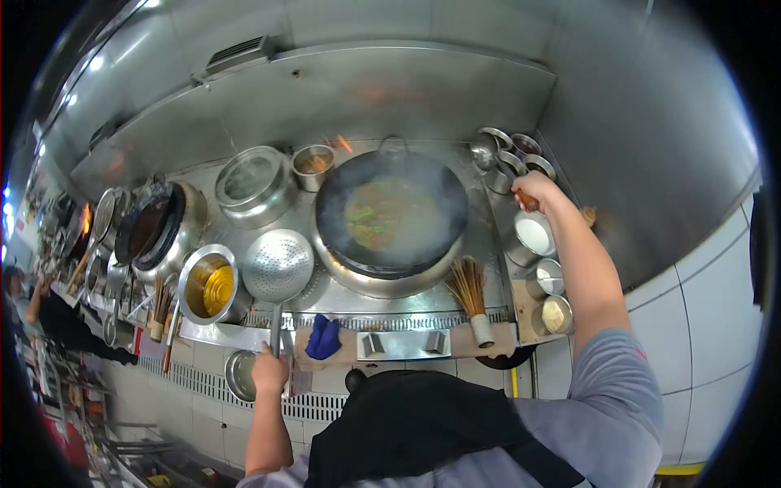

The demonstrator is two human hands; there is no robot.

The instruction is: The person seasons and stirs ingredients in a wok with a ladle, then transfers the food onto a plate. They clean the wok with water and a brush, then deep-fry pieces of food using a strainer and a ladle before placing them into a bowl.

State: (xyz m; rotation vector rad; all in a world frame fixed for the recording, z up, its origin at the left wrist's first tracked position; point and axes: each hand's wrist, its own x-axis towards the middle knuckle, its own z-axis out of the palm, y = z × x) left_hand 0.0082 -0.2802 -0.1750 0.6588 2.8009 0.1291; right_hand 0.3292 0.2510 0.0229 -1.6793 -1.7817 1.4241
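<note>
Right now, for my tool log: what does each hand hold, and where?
Left hand: the strainer ladle, at its handle's end. Right hand: a brown handle beside the seasoning pots; its tool is hidden.

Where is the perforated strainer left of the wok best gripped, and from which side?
By its long handle, from the near counter edge: the handle points toward the person, while the strainer bowl sits beside the steaming wok. The left hand holds its end.

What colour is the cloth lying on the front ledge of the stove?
Blue. The cloth shows best in the head view.
</note>
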